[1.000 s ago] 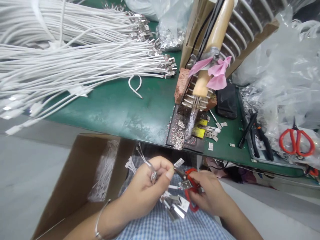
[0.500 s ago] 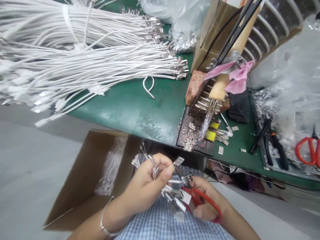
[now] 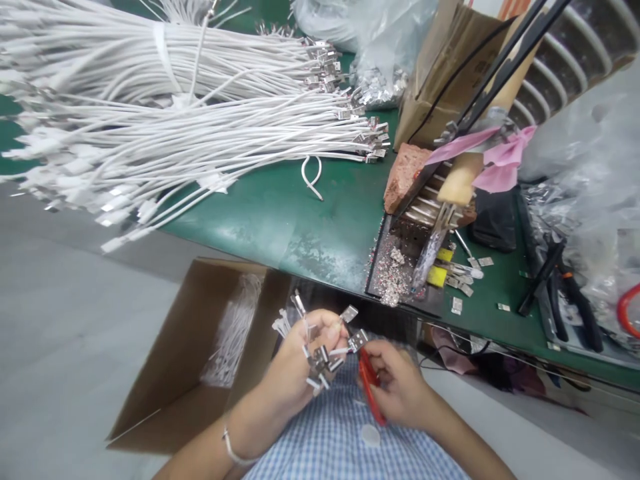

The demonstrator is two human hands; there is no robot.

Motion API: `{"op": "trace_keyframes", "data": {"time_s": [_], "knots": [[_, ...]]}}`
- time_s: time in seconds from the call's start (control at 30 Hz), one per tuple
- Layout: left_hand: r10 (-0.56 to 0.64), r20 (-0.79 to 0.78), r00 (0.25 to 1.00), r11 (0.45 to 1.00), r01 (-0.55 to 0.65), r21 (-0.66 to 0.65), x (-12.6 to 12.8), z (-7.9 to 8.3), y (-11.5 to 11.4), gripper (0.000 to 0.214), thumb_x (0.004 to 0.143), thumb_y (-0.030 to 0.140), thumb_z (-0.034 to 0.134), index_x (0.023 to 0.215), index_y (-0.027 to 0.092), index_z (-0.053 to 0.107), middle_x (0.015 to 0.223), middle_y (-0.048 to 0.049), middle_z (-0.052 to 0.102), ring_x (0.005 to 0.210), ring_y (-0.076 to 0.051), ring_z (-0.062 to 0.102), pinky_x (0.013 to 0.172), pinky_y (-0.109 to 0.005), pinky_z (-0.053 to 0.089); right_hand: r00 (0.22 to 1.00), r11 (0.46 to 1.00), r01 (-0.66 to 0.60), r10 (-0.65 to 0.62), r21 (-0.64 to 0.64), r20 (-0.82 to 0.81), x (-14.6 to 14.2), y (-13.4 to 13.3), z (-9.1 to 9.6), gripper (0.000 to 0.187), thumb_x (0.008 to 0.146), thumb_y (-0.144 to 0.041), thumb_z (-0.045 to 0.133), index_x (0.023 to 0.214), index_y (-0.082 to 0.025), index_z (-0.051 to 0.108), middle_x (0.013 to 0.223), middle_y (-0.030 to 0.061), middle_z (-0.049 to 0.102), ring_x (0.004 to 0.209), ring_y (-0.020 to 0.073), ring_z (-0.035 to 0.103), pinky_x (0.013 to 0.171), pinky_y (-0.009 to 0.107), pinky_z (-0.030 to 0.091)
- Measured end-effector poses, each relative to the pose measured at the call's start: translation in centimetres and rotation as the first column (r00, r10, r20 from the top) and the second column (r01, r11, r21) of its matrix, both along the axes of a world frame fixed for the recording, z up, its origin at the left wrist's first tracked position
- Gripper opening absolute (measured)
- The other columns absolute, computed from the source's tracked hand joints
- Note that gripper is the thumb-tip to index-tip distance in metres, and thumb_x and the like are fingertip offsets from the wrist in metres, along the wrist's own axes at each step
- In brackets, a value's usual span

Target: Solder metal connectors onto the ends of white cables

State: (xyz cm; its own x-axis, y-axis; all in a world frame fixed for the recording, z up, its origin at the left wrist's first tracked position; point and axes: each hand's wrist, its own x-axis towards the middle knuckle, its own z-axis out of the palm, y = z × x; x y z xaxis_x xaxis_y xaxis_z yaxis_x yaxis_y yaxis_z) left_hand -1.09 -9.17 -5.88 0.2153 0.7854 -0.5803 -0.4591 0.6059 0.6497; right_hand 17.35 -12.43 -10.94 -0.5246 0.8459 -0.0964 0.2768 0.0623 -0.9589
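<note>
My left hand (image 3: 295,370) is closed around a small bunch of white cables tipped with metal connectors (image 3: 320,357), held above my lap. Their metal ends fan out past my fingers, and one connector (image 3: 349,313) sticks up beside my thumb. My right hand (image 3: 395,383) grips red-handled scissors (image 3: 369,387), whose tip sits at a connector (image 3: 358,340) between the two hands. Both hands hover just below the front edge of the green table (image 3: 280,220).
A big pile of white cables (image 3: 165,127) covers the table's left. A wooden-handled soldering iron (image 3: 450,200) rests on a rack over a tray of solder scraps (image 3: 395,273). Pliers (image 3: 560,280), plastic bags and a cardboard box (image 3: 170,373) of cables lie around.
The view has swung left and down. My right hand turned the scissors and brought them up to a connector, and the left hand tightened its hold on the bunch.
</note>
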Motion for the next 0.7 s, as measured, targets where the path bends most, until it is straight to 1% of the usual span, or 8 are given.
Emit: {"op": "trace_keyframes", "data": {"time_s": [0.1, 0.17, 0.27, 0.33, 0.43, 0.53, 0.63, 0.7], "knots": [[0.024, -0.02, 0.999, 1.0, -0.025, -0.004, -0.1, -0.3, -0.2, 0.046, 0.068, 0.051, 0.084, 0.07, 0.016, 0.053, 0.051, 0.0065, 0.048, 0.042, -0.004, 0.04, 0.04, -0.013, 0.031, 0.996, 0.986, -0.037, 0.024, -0.161, -0.083, -0.2, 0.0, 0.5, 0.014, 0.09, -0.028, 0.057, 0.098, -0.022, 0.047, 0.06, -0.0078, 0.052, 0.044, 0.0074, 0.044, 0.042, 0.016, 0.035], [0.004, -0.027, 1.0, 1.0, -0.004, 0.002, -0.5, -0.8, -0.3, 0.048, 0.067, 0.054, 0.084, 0.069, 0.016, 0.055, 0.049, 0.0059, 0.05, 0.041, -0.004, 0.042, 0.041, -0.013, 0.033, 0.998, 0.983, -0.061, 0.053, -0.175, -0.046, 0.4, 0.4, 1.1, 0.013, 0.089, -0.026, 0.057, 0.099, -0.022, 0.05, 0.062, -0.0068, 0.052, 0.047, 0.0084, 0.045, 0.044, 0.018, 0.036], [-0.066, -0.037, 0.997, 0.998, 0.067, 0.019, -1.2, -1.4, -0.2, 0.046, 0.069, 0.053, 0.084, 0.07, 0.014, 0.059, 0.048, 0.0036, 0.055, 0.039, -0.006, 0.044, 0.039, -0.014, 0.034, 0.971, 0.988, -0.121, 0.099, 0.092, 0.217, 2.2, 1.4, 2.3, 0.019, 0.086, -0.019, 0.055, 0.105, -0.02, 0.056, 0.068, -0.001, 0.062, 0.057, 0.0139, 0.055, 0.055, 0.024, 0.042], [-0.118, -0.035, 0.992, 0.993, 0.119, 0.026, -1.6, -1.5, -0.2, 0.044, 0.07, 0.051, 0.084, 0.07, 0.014, 0.06, 0.047, 0.0026, 0.057, 0.036, -0.006, 0.044, 0.036, -0.014, 0.033, 0.925, 0.942, -0.2, 0.091, 0.269, 0.37, 3.5, 2.1, 3.0, 0.023, 0.084, -0.017, 0.054, 0.107, -0.02, 0.058, 0.072, 0.0019, 0.066, 0.061, 0.0171, 0.058, 0.059, 0.028, 0.043], [-0.154, -0.01, 0.988, 0.988, 0.154, 0.032, -1.7, -1.1, -0.3, 0.044, 0.069, 0.05, 0.085, 0.068, 0.014, 0.06, 0.047, 0.0017, 0.06, 0.036, -0.006, 0.044, 0.035, -0.015, 0.033, 0.892, 0.901, -0.285, 0.124, 0.326, 0.436, 4.6, 2.6, 3.8, 0.025, 0.084, -0.016, 0.053, 0.107, -0.02, 0.058, 0.071, 0.0013, 0.066, 0.06, 0.0174, 0.057, 0.059, 0.028, 0.043], [-0.119, 0.023, 0.993, 0.993, 0.119, 0.026, -1.3, -0.3, -0.6, 0.043, 0.069, 0.049, 0.086, 0.071, 0.014, 0.062, 0.047, 0.0023, 0.06, 0.039, -0.007, 0.049, 0.04, -0.015, 0.037, 0.914, 0.931, -0.28, 0.185, 0.233, 0.361, 4.4, 2.6, 4.0, 0.02, 0.087, -0.018, 0.055, 0.107, -0.021, 0.058, 0.071, -0.0004, 0.065, 0.06, 0.0149, 0.055, 0.059, 0.026, 0.042], [-0.056, 0.063, 0.996, 0.998, 0.055, 0.015, -0.9, 0.3, -0.7, 0.043, 0.068, 0.051, 0.086, 0.075, 0.014, 0.065, 0.049, 0.0042, 0.063, 0.041, -0.007, 0.053, 0.043, -0.014, 0.039, 0.97, 0.979, -0.202, 0.199, 0.012, 0.139, 3.3, 2.2, 3.4, 0.016, 0.091, -0.023, 0.056, 0.107, -0.02, 0.057, 0.072, -0.0015, 0.063, 0.058, 0.0119, 0.053, 0.055, 0.022, 0.04], [-0.022, 0.088, 0.996, 1.0, 0.02, 0.013, -0.7, 0.5, -0.8, 0.041, 0.068, 0.049, 0.087, 0.076, 0.015, 0.065, 0.051, 0.0047, 0.064, 0.044, -0.006, 0.055, 0.045, -0.013, 0.039, 0.989, 0.981, -0.146, 0.147, -0.131, 0.002, 2.3, 1.5, 2.7, 0.015, 0.091, -0.026, 0.058, 0.104, -0.02, 0.055, 0.066, -0.004, 0.058, 0.054, 0.0101, 0.049, 0.05, 0.02, 0.037]]}}
